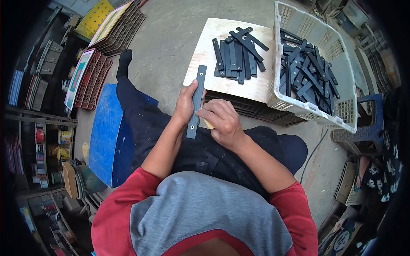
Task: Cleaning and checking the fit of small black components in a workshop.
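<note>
A: Left hand (186, 103) clamps one dark strip (196, 101) upright over the lap; right hand (222, 120) curls closed on its lower edge, small tan piece underneath.

B: Progress?

A: Roughly a dozen strips stacked (237, 54) on the far board (205, 51). White crate (341, 112), right, holds many more.

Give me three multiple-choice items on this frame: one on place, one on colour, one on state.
1. Where does the loose pile of strips lie?
A. on the board
B. on the blue mat
C. on the shelf

2. What colour is the crate that holds more strips?
A. red
B. white
C. yellow

3. How is the strip held?
A. flat on the floor
B. in the crate
C. gripped in the left hand

Answers: 1 A, the pile sits on the pale board. 2 B, its lattice walls are white. 3 C, the left hand is closed round it, with the right hand against it.
</note>
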The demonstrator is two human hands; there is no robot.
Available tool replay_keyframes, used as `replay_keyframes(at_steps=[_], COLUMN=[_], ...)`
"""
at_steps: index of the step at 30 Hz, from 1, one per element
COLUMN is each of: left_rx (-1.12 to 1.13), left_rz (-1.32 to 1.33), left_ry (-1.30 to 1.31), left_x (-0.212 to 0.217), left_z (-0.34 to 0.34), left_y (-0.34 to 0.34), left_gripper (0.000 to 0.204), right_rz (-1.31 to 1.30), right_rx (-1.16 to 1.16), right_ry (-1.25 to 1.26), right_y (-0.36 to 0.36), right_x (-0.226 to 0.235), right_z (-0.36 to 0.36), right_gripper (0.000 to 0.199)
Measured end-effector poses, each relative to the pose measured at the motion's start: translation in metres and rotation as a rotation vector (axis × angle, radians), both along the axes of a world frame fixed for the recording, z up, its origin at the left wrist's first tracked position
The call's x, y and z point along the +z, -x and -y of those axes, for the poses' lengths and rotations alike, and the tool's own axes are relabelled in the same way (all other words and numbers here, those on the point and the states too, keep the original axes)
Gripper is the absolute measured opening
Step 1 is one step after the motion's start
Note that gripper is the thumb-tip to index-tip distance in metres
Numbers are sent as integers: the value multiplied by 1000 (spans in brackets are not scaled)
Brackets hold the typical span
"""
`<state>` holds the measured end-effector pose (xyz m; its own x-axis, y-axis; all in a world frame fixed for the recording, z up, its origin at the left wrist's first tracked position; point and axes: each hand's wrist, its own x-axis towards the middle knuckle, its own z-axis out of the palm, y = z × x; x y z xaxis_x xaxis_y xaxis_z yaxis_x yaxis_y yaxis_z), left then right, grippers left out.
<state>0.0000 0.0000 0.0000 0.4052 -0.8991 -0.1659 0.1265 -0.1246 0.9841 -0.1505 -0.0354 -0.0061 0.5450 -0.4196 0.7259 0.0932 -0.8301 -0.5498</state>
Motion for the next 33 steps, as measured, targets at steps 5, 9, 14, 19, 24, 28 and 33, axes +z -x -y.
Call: replay_keyframes(at_steps=[5,9,14,19,24,28,33], left_rx=[26,129,263,341,302,265,251], left_rz=[-23,-114,15,89,-93,-326,-349], left_ry=[19,0,54,43,106,110,116], left_x=[3,3,-4,1,-2,5,2], left_z=[2,3,2,1,3,4,2], left_y=[0,-12,-27,-35,-26,-11,-17], left_gripper=[45,45,48,49,49,50,51], right_rz=[-6,-17,-43,-57,-24,-47,-53], right_rx=[-11,92,186,215,168,180,167], right_ry=[-6,-24,-21,6,-20,-22,-18], right_y=[0,1,1,2,1,0,2], right_x=[4,2,3,-1,0,-2,2], right_z=[-3,-13,-19,-14,-12,-13,-12], right_gripper=[39,39,34,36,36,37,37])
